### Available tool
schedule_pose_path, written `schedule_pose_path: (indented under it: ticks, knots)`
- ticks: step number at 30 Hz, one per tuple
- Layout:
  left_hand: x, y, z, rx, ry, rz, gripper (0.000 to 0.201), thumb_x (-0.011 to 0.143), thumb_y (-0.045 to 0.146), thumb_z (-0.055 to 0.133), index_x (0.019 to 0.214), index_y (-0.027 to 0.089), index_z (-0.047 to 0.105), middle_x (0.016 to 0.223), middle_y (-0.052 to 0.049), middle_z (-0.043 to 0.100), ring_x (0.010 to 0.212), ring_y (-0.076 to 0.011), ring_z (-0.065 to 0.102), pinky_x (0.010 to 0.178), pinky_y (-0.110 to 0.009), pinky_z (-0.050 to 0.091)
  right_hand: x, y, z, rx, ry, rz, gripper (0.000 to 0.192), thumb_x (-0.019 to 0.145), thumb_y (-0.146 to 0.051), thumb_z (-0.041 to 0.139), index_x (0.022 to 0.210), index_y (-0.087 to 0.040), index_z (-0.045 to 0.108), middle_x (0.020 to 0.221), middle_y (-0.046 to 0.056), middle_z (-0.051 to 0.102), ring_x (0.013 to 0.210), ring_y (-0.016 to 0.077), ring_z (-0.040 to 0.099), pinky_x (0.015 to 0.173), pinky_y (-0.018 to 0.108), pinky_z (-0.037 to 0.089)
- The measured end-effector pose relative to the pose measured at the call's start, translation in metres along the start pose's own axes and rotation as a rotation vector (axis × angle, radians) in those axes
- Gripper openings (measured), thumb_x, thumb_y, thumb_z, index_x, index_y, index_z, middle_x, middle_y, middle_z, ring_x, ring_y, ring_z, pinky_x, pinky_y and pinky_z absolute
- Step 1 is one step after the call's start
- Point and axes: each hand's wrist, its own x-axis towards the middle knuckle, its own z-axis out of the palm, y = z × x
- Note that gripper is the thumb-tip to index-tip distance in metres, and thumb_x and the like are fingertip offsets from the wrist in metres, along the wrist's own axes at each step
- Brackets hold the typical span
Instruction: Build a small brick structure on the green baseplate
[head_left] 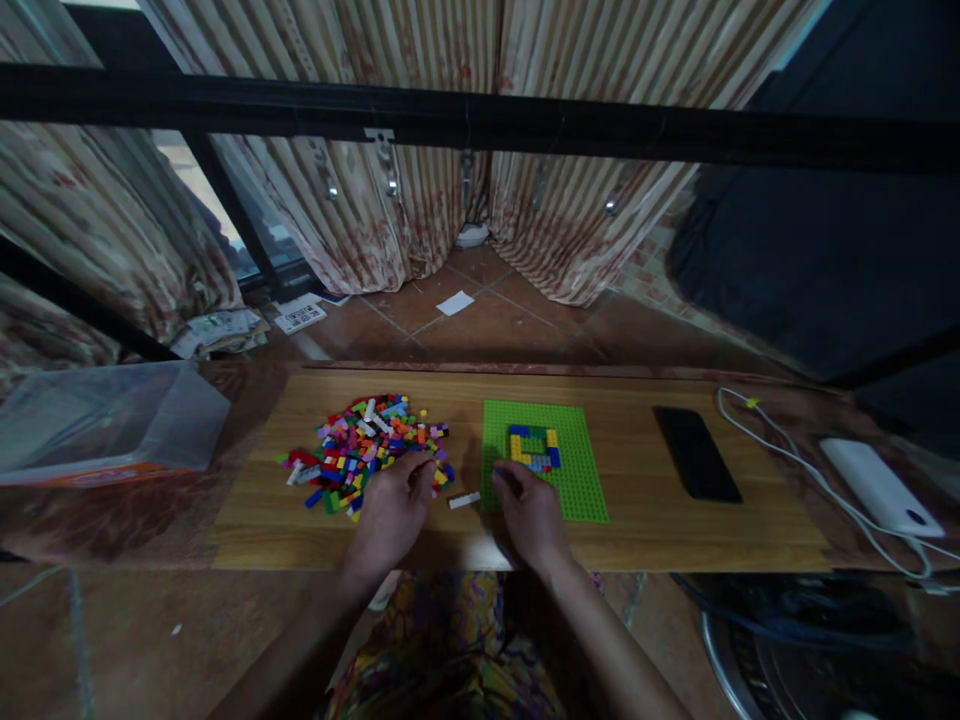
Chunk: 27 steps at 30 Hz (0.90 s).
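Note:
A heap of small colourful toy bricks point(360, 450) lies on the left part of the wooden board. My left hand point(397, 505) is at the heap's near right edge, its fingers curled and closed; whether a brick is in them is hidden. On the lower left of a green studded baseplate point(581, 490) is my right hand point(532, 515), thumb and fingertips pinched together, with any small piece there too small to make out. A square ring of blue, yellow and other bricks point(553, 440) stands on the baseplate, just beyond the right fingers. Between both hands, a white long brick point(464, 500) rests on the board.
A black phone point(696, 453) lies on the board point(630, 545) at the right. Farther right are a white power bank point(881, 485) and a looping white cable point(799, 455). To the left stands a clear plastic box point(112, 415). A dark metal rail point(480, 120) crosses beyond the board.

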Motion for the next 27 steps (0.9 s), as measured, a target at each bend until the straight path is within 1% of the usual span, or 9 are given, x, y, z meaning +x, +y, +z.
schedule_pose_path:
  ticks: [2,5,8,10,12,17,22,24,27]
  knots:
    - [-0.009,-0.01,-0.009,-0.03,-0.009,-0.026,0.027,0.088,0.038,0.048,0.09,0.02,0.068,0.078,-0.003,0.072,0.068,-0.0172,0.065,0.061,-0.024,0.047,0.012,-0.001,0.008,-0.07,-0.031,-0.081,0.022,0.087,-0.025,0.052,0.101,-0.018,0.068,0.097,0.008,0.073,0.088,0.0215,0.067,0.082,0.034,0.049]
    - [-0.03,-0.032,-0.021,-0.056,-0.038,-0.078,0.027,0.088,0.038,0.048,0.089,0.02,0.068,0.076,-0.001,0.071,0.069,-0.0167,0.065,0.063,-0.024,0.048,0.024,0.001,0.02,-0.152,-0.105,-0.176,0.02,0.087,-0.022,0.052,0.098,-0.02,0.068,0.098,0.007,0.073,0.09,0.0203,0.067,0.082,0.032,0.048]
    - [-0.049,-0.054,-0.025,-0.053,-0.064,-0.13,0.027,0.088,0.038,0.048,0.089,0.019,0.068,0.076,-0.001,0.071,0.068,-0.0165,0.065,0.062,-0.024,0.048,0.029,0.002,0.028,-0.203,-0.162,-0.238,0.018,0.088,-0.021,0.052,0.095,-0.021,0.068,0.096,0.006,0.072,0.09,0.0192,0.066,0.083,0.031,0.047]
    - [-0.056,-0.063,-0.023,-0.061,-0.064,-0.166,0.027,0.089,0.037,0.048,0.089,0.019,0.068,0.075,-0.001,0.071,0.067,-0.0163,0.065,0.06,-0.024,0.048,0.03,0.002,0.03,-0.207,-0.195,-0.269,0.017,0.088,-0.022,0.053,0.095,-0.021,0.068,0.095,0.005,0.071,0.089,0.0188,0.065,0.082,0.031,0.047]
    - [-0.057,-0.066,-0.02,-0.068,-0.055,-0.18,0.026,0.089,0.037,0.048,0.09,0.019,0.068,0.074,-0.001,0.07,0.065,-0.0159,0.065,0.059,-0.023,0.047,0.028,-0.001,0.03,-0.2,-0.21,-0.302,0.017,0.088,-0.024,0.053,0.099,-0.022,0.066,0.096,0.005,0.069,0.088,0.0185,0.065,0.082,0.031,0.048]
    - [-0.054,-0.063,-0.011,-0.059,0.004,-0.125,0.023,0.089,0.033,0.049,0.092,0.019,0.068,0.078,-0.003,0.072,0.068,-0.0165,0.067,0.062,-0.024,0.049,0.007,-0.013,0.035,-0.258,-0.149,-0.396,0.02,0.092,-0.023,0.047,0.102,-0.023,0.065,0.103,0.005,0.065,0.095,0.0186,0.061,0.083,0.03,0.047]
    - [-0.056,-0.069,-0.003,-0.047,0.108,-0.105,0.019,0.088,0.028,0.052,0.097,0.02,0.067,0.087,-0.004,0.073,0.078,-0.0173,0.068,0.07,-0.026,0.051,-0.017,-0.027,0.055,-0.361,-0.267,-0.478,0.019,0.093,-0.023,0.047,0.098,-0.023,0.065,0.095,0.004,0.063,0.09,0.018,0.06,0.079,0.028,0.046]
    - [-0.057,-0.073,-0.002,-0.047,0.136,-0.095,0.018,0.088,0.027,0.053,0.098,0.02,0.067,0.091,-0.004,0.073,0.082,-0.0177,0.068,0.074,-0.026,0.051,-0.02,-0.03,0.063,-0.427,-0.283,-0.48,0.017,0.092,-0.022,0.048,0.098,-0.023,0.065,0.094,0.005,0.062,0.089,0.0185,0.059,0.078,0.028,0.045]
    - [-0.06,-0.075,-0.001,-0.065,0.146,-0.091,0.018,0.089,0.026,0.053,0.1,0.02,0.066,0.092,-0.004,0.072,0.083,-0.0175,0.068,0.076,-0.027,0.051,-0.019,-0.032,0.071,-0.523,-0.28,-0.476,0.012,0.089,-0.022,0.054,0.094,-0.022,0.065,0.093,0.005,0.062,0.088,0.0195,0.058,0.076,0.029,0.044]
